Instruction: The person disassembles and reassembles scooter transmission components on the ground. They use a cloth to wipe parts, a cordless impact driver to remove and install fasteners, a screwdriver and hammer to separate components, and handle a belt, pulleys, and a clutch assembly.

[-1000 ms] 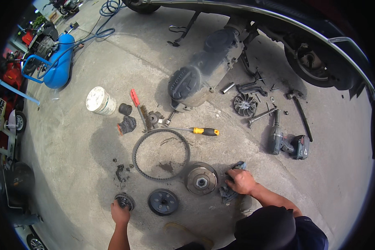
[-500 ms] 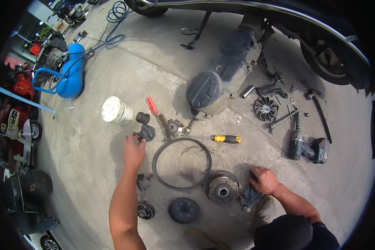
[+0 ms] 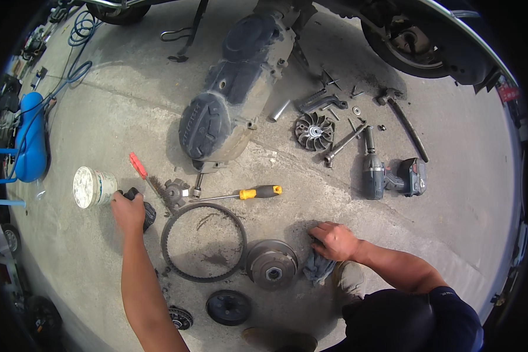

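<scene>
My left hand (image 3: 127, 212) is down on the left, its fingers closed around a short black cylindrical piece (image 3: 134, 192) beside the white bucket (image 3: 94, 188). A dark crumpled bundle (image 3: 150, 215) lies against the right side of that hand. My right hand (image 3: 335, 240) rests low with curled fingers, and a grey rag (image 3: 318, 268) bunches under its palm. Its fingertips are partly hidden. Between my arms lie a toothed drive belt (image 3: 165, 249), a round clutch assembly (image 3: 272, 267) and a black clutch bell (image 3: 229, 307). A small toothed pulley (image 3: 180, 317) sits near my left forearm.
A yellow-and-black screwdriver (image 3: 260, 192) and red-handled wire brush (image 3: 138, 166) lie past the belt. Beyond stands a scooter's engine casing (image 3: 223, 100). To the right are a fan wheel (image 3: 314, 131), cordless impact wrench (image 3: 374, 177) and hammer (image 3: 406, 126). A blue compressor (image 3: 31, 138) stands left.
The view has shifted, so the scene sits further left and lower. My left hand has moved from the dark bundle to the black cylindrical piece by the bucket. My right hand stays at the rag.
</scene>
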Demonstrator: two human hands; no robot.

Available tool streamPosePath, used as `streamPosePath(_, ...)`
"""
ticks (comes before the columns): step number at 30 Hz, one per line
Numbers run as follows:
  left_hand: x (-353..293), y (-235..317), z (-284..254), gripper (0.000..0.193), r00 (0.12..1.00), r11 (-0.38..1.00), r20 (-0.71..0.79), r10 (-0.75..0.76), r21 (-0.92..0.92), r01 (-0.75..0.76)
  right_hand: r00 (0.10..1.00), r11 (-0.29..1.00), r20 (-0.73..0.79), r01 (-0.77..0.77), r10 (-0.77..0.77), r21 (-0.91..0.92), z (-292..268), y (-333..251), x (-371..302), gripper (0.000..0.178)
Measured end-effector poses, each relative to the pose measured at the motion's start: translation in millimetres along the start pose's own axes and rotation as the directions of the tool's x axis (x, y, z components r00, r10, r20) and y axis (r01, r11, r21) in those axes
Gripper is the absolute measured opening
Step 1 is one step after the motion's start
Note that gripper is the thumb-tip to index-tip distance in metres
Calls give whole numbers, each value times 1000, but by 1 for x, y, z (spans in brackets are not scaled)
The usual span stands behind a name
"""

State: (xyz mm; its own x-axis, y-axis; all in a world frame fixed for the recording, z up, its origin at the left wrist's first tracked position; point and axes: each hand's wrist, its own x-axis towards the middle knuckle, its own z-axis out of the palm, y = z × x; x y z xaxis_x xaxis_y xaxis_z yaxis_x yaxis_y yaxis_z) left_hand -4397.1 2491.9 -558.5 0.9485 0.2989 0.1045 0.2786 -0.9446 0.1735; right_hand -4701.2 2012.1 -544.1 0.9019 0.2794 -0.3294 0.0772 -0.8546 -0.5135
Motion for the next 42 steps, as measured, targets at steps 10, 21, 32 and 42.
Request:
streamPosePath(10, -197, 37, -123, 56, 757, 769, 511, 406, -639, 19, 996, 999, -80, -27, 31, 46, 7, 1, -6, 38)
streamPosePath(21, -314, 108, -110, 54, 443, 568, 354, 823, -508, -647, 996, 999, -86, -29, 31, 28, 16, -7, -17, 36)
streamPosePath(32, -325, 95, -103, 72, 399, 535, 372, 838, -414, -736, 996, 998, -88, -16, 21, 59, 18, -3, -22, 35)
streamPosePath(42, -324, 100, -91, 69, 340, 430, 275, 899, -418, -800, 996, 997, -83, -8, 15, 78, 19, -3, -20, 36)
